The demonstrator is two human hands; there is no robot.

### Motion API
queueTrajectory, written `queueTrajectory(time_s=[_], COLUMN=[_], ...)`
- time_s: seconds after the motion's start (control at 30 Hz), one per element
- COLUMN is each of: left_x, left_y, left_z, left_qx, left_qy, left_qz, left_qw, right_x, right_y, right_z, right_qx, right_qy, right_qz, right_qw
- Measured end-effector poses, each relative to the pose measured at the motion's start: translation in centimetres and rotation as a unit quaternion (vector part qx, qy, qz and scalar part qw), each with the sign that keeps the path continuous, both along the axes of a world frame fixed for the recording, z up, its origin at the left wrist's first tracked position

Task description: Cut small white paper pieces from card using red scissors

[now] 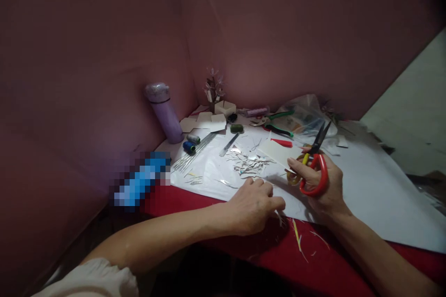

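Right hand (pixel 322 183) grips scissors (pixel 316 164), fingers through red loops, black blades parted and pointing up and away, likely lifted clear between cuts. Scissors: red handles, yellow inner trim, dark narrow blades. Left hand (pixel 252 204) lies curled knuckles-up just left of right hand, fingertips pressed at edge of white sheet (pixel 365 185); whether it pinches anything, cannot tell. Paper scraps (pixel 249 164) scattered just beyond left hand. White card (pixel 280 151) just beyond scissors. Purple bottle (pixel 163 111) far left, well apart.

A white sleeve (pixel 94 278) bunches at the left elbow; both forearms bare.
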State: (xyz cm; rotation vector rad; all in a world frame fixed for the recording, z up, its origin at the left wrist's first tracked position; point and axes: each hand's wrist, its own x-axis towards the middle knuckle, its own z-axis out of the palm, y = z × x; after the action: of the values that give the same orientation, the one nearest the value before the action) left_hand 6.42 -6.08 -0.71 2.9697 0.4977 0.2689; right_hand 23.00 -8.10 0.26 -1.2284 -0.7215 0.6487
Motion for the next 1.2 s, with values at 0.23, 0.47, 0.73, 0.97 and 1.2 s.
queueTrajectory(time_s=[0.23, 0.47, 0.73, 0.97, 1.2], left_x=[1.2, 0.9, -1.6, -0.7, -0.3], left_y=[0.9, 5.2, 6.4, 5.8, 5.0], left_z=[0.6, 1.6, 2.5, 2.4, 3.1], left_qx=[-0.054, -0.027, -0.178, -0.174, -0.207], left_qy=[0.031, -0.052, -0.013, -0.063, -0.034], left_qz=[0.006, 0.095, 0.062, 0.076, 0.047], left_qw=[0.998, 0.994, 0.982, 0.98, 0.977], right_x=[0.2, 0.9, 0.8, 1.2, 1.2], right_y=[0.2, 0.7, 0.6, 0.9, 1.0], right_z=[-0.3, -1.2, -1.1, -1.4, -1.5], right_qx=[0.002, 0.023, 0.028, 0.041, 0.041], right_qy=[0.015, 0.043, 0.052, 0.058, 0.063], right_qz=[-0.001, -0.016, -0.008, -0.018, -0.023], right_qw=[1.0, 0.999, 0.998, 0.997, 0.997])
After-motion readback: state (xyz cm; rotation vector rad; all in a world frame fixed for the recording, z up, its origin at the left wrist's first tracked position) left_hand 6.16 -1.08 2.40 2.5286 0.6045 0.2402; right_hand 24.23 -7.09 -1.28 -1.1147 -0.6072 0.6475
